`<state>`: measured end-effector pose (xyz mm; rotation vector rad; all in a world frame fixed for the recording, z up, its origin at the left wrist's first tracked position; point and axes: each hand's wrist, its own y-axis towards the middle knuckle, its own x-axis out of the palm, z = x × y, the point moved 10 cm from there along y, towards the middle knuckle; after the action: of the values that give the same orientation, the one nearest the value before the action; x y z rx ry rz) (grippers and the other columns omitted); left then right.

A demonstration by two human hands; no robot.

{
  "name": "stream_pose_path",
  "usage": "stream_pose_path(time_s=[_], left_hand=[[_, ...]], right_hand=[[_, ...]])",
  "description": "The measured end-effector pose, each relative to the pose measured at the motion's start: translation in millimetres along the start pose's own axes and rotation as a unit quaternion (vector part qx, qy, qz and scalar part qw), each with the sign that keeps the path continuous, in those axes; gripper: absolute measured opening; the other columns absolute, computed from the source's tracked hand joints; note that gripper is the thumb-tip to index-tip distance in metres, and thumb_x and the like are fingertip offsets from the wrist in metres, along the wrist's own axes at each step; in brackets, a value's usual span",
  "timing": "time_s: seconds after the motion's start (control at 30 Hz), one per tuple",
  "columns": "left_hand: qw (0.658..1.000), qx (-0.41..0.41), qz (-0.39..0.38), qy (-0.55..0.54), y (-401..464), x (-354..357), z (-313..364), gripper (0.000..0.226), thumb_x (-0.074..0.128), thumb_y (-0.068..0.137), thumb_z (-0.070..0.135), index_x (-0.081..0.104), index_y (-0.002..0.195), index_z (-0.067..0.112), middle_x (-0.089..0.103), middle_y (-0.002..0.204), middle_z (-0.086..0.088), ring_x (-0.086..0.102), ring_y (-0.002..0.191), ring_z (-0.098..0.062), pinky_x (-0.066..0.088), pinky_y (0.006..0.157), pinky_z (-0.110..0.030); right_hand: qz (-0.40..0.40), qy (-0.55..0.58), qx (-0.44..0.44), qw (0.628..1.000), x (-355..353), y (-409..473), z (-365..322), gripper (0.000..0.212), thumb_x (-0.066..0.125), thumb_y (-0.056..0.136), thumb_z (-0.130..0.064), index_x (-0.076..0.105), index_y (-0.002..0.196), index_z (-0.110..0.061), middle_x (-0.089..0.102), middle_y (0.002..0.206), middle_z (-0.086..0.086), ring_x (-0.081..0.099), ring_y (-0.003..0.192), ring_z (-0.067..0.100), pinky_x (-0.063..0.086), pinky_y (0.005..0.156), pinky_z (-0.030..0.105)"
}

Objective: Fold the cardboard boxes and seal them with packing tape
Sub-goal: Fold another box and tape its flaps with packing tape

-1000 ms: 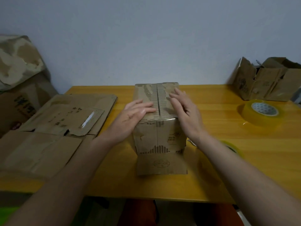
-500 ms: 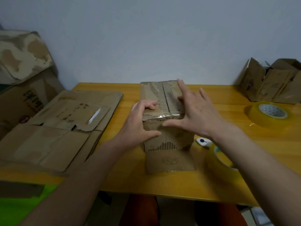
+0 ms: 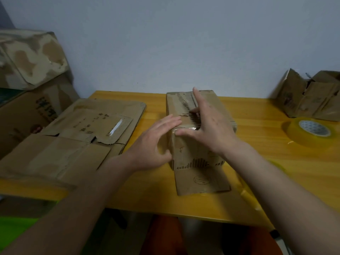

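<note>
A folded brown cardboard box [image 3: 197, 172] stands in the middle of the yellow wooden table [image 3: 266, 159], with clear tape across its top front edge. My left hand [image 3: 154, 140] lies against the box's left side and top corner, fingers fairly straight, thumb on the front face. My right hand [image 3: 207, 122] rests flat on the box's top, fingers spread over the seam and thumb along the taped edge. A roll of yellowish packing tape [image 3: 311, 131] lies flat at the right. A second roll [image 3: 276, 166] is mostly hidden behind my right forearm.
Flattened cardboard boxes [image 3: 73, 142] cover the table's left part. An open, crumpled box [image 3: 311, 96] sits at the back right corner. Larger cartons [image 3: 31, 74] are stacked beside the table on the left. The wall runs close behind the table.
My left hand has slid from the box's top onto its left side. My right hand has spread out flat over the top. The camera has shifted and the box now sits further right in view.
</note>
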<state>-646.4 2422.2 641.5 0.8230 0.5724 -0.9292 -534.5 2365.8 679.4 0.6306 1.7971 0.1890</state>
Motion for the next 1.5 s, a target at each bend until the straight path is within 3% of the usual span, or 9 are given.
stream_pose_path(time_s=[0.17,0.37,0.53,0.7,0.9,1.13,1.23,1.37,1.5], left_hand=[[0.999,0.041,0.026,0.020,9.2,-9.0,-7.5,0.050,0.034,0.095,0.044,0.050,0.138,0.025,0.046,0.145,0.010,0.033,0.138,-0.005,0.026,0.112,-0.034],[0.988,0.092,0.109,0.059,17.6,-3.3,-13.4,0.047,0.058,0.087,0.047,0.058,0.130,0.029,0.050,0.129,0.006,0.035,0.121,-0.013,0.034,0.099,-0.033],[0.987,0.073,0.119,0.083,13.2,6.6,-16.1,0.078,0.078,0.070,0.046,0.044,0.138,0.027,0.040,0.137,0.006,0.030,0.126,-0.010,0.026,0.103,-0.024],[0.987,0.029,0.145,0.060,9.5,8.4,-18.1,0.086,0.089,0.063,0.026,0.047,0.136,0.012,0.045,0.137,-0.006,0.033,0.129,-0.011,0.022,0.107,-0.019],[0.991,0.043,0.120,0.044,10.4,2.0,-10.4,0.065,0.050,0.085,0.056,0.050,0.132,0.010,0.046,0.136,-0.003,0.036,0.134,-0.013,0.028,0.108,-0.026],[0.944,-0.069,0.322,0.007,28.2,-6.3,-0.6,0.043,0.047,0.091,0.043,0.057,0.085,0.002,0.047,0.093,-0.005,0.048,0.092,-0.021,0.034,0.073,-0.018],[0.917,-0.056,0.391,-0.062,28.6,-3.2,0.6,0.039,0.046,0.093,0.028,0.061,0.078,-0.004,0.050,0.089,-0.008,0.053,0.087,-0.029,0.039,0.073,-0.017],[0.914,-0.008,0.402,-0.061,31.7,1.6,0.9,0.044,0.039,0.099,0.028,0.071,0.086,0.000,0.067,0.097,-0.007,0.056,0.104,-0.022,0.037,0.097,-0.014],[0.914,-0.004,0.402,-0.050,37.3,1.6,-6.8,0.044,0.035,0.101,0.027,0.070,0.092,0.002,0.066,0.104,-0.002,0.056,0.111,-0.024,0.034,0.102,-0.013]], right_hand=[[0.000,0.016,-0.023,1.000,-1.5,-8.0,8.2,0.118,0.078,0.066,-0.052,-0.001,0.152,-0.030,0.058,0.129,-0.002,0.052,0.119,0.020,0.045,0.093,0.038],[-0.019,0.043,-0.020,0.999,0.9,-7.7,19.3,0.116,0.081,0.067,-0.043,0.003,0.152,-0.030,0.059,0.128,-0.008,0.051,0.121,0.015,0.041,0.093,0.030],[-0.025,0.025,0.012,0.999,4.4,-8.0,6.6,0.124,0.053,0.057,-0.085,0.000,0.151,-0.025,0.055,0.130,-0.001,0.047,0.122,0.019,0.040,0.100,0.038],[0.060,-0.125,0.008,0.990,16.7,-5.8,-15.9,0.119,0.053,0.066,-0.080,0.011,0.150,-0.007,0.052,0.130,0.011,0.046,0.115,0.026,0.039,0.095,0.038],[0.013,-0.019,-0.089,0.996,1.6,-4.7,7.5,0.108,0.064,0.071,-0.063,0.008,0.152,-0.020,0.060,0.119,0.002,0.054,0.107,0.019,0.040,0.092,0.028],[-0.020,0.172,0.027,0.985,-5.9,-10.6,71.3,0.099,0.071,0.060,-0.062,0.030,0.145,-0.034,0.045,0.141,-0.014,0.038,0.131,0.005,0.035,0.110,0.033],[0.045,0.312,0.049,0.948,-5.2,-10.9,79.9,0.084,0.076,0.064,-0.046,0.042,0.140,-0.030,0.061,0.125,-0.012,0.048,0.120,-0.007,0.039,0.103,0.018],[0.278,0.356,0.137,0.882,-11.4,-20.8,101.7,0.026,0.058,0.093,-0.020,0.066,0.113,-0.005,0.071,0.102,0.003,0.065,0.101,0.014,0.051,0.093,0.040],[0.350,0.342,0.145,0.860,-13.3,-23.7,98.6,0.027,0.042,0.100,-0.018,0.066,0.108,-0.006,0.071,0.094,0.006,0.066,0.097,0.017,0.050,0.090,0.029]])
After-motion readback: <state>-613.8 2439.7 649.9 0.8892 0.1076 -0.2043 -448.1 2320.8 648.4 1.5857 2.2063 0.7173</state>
